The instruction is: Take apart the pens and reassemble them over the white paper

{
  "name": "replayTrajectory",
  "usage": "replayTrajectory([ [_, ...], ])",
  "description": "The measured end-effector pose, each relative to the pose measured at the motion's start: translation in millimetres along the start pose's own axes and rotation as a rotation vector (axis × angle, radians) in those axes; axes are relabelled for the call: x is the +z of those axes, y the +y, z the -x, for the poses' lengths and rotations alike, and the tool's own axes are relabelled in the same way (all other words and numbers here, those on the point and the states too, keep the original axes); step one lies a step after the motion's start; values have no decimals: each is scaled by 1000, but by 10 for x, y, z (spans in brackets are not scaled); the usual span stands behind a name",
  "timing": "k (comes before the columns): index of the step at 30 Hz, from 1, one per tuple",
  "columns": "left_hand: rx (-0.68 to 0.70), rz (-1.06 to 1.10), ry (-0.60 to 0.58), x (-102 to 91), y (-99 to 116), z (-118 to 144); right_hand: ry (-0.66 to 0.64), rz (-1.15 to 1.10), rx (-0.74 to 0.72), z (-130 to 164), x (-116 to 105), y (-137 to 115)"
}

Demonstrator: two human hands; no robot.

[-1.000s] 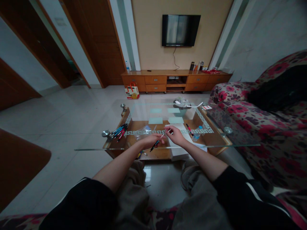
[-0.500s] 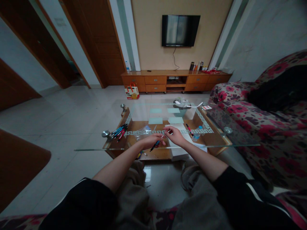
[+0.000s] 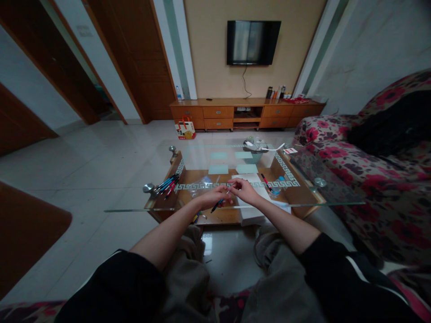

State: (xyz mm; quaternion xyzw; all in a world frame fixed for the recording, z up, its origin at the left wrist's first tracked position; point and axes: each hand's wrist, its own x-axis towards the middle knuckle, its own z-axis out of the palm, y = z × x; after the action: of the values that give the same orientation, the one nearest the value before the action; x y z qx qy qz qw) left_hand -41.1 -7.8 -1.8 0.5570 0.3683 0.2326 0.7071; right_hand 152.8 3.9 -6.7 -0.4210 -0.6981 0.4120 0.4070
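Above the glass coffee table (image 3: 128,210), my two hands meet in front of me. My left hand (image 3: 214,197) is closed round a dark pen with a blue part (image 3: 216,206), its tip pointing down and left. My right hand (image 3: 245,192) has its thumb and fingers pinched together close to the left fingertips. A thin, pale piece shows between the hands, too small to name. To the left on the glass lies a bundle of blue, black and red pens (image 3: 167,185). A red and black pen (image 3: 266,181) lies to the right.
A stack of white paper (image 3: 252,217), a clear bottle with a blue cap (image 3: 279,186) and a clear plastic bag (image 3: 199,185) are around my hands. Small coloured items (image 3: 198,217) sit below the glass. Beyond stands a filled wastebasket (image 3: 256,157); a flowered sofa (image 3: 336,139) is right.
My right hand has shifted slightly left, nearer the left fingertips. The left hand keeps the pen in nearly the same place.
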Motion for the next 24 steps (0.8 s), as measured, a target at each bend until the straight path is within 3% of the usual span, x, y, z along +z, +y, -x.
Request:
replayTrajectory([
  [14, 95, -132, 57, -43, -50, -21, 8, -58, 39, 9, 5, 70],
  [16, 93, -130, 67, -46, -53, -29, 65, 13, 17, 5, -10, 55],
  [21, 108, -115, 150, -64, -79, -65, 394, 310, -158, -45, -187, 18],
  [24, 112, -103, 205, -87, -98, -91, 455, 452, -196, -62, -322, 68],
])
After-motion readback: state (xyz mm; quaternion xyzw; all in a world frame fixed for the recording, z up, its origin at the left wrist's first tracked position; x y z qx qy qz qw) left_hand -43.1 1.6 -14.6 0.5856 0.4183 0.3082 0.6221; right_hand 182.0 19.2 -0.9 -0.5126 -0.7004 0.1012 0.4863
